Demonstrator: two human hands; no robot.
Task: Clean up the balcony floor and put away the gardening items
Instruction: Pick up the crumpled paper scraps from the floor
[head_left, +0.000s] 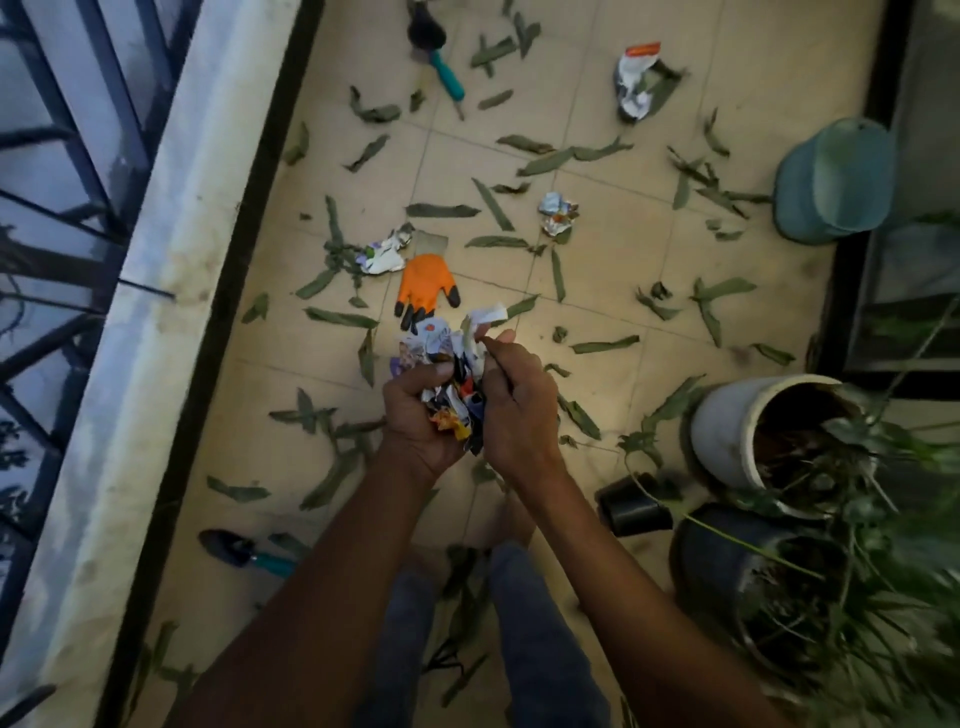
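Crumpled printed paper wad (451, 384) held above the beige tiled floor (613, 62); orange-and-black glove (425, 291) flat at floor centre among dry green leaves (441, 210).

glove (426, 291) on floor (613, 78), pots (727, 431) right

A single head-worn, wide-angle view looks steeply down and forward from standing height at the tiled balcony floor (613, 322). Both forearms reach in from the bottom edge, with the left hand (423, 415) and right hand (519, 400) close to the lens near the centre. The parapet wall (156, 312) runs along the left, the potted plants (789, 467) along the right, bent at the edges
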